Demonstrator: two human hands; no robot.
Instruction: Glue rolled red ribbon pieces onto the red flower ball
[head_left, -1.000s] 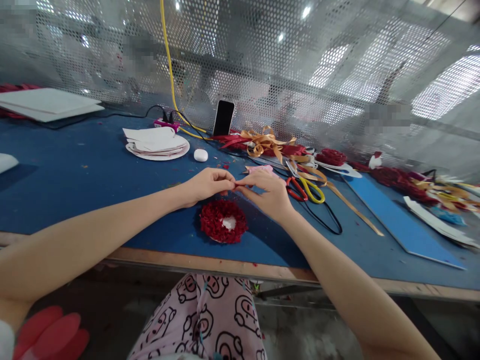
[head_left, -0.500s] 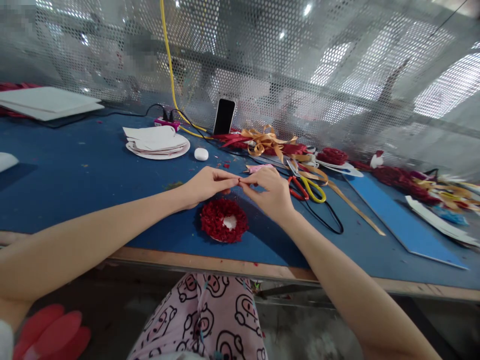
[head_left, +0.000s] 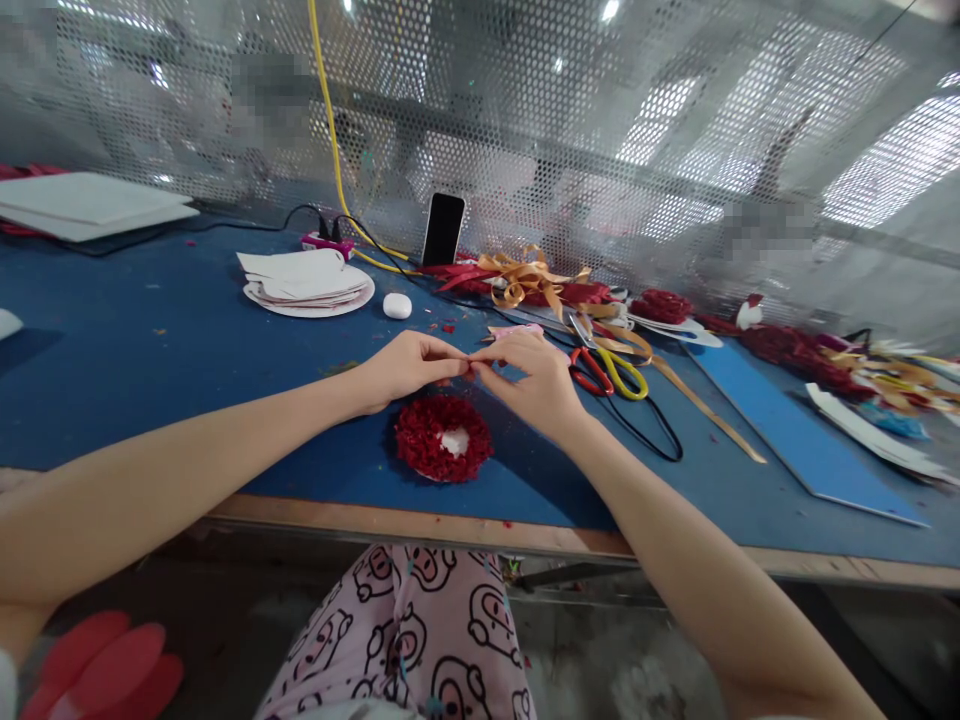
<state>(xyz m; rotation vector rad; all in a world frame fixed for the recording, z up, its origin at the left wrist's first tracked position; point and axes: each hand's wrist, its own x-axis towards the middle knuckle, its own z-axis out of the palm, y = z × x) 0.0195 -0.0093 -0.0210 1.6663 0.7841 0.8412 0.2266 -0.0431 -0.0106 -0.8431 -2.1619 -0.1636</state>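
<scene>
Head view showed the left hand (head_left: 409,370) and right hand (head_left: 531,382) meeting just beyond the red ruffled ring (head_left: 425,440), fingertips pinched on a small red piece (head_left: 470,366), mostly hidden. Shaping that piece seemed the step in hand, calling next for a steady grip. Blue tabletop (head_left: 187,345) gave room left of the ring; scissors (head_left: 622,375) crowded its right, front edge (head_left: 420,516) near its near side.
</scene>
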